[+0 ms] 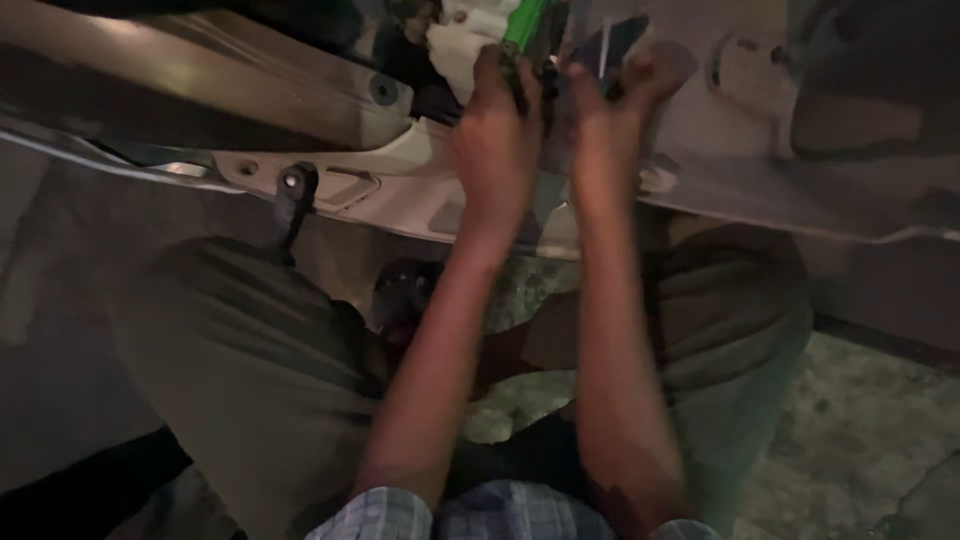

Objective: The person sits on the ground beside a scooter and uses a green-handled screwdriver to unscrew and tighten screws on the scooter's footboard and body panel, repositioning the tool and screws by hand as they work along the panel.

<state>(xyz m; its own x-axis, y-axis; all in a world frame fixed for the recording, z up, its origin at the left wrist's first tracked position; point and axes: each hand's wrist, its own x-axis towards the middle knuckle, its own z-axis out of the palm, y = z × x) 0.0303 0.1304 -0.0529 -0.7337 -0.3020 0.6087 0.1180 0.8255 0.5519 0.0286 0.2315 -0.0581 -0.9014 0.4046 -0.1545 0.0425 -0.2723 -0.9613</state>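
Both my arms reach forward into the opening of a grey car body panel. My left hand grips a green-handled tool that points up into the dark cavity. Beside it, my right hand holds a dark flat object with its fingers curled around it. The two hands nearly touch. What the tool's tip meets is hidden in shadow and blur.
A black bracket with a bolt hangs from the panel at left. My knees in olive trousers are bent below it. A round opening sits in the panel. Rough concrete ground lies at right.
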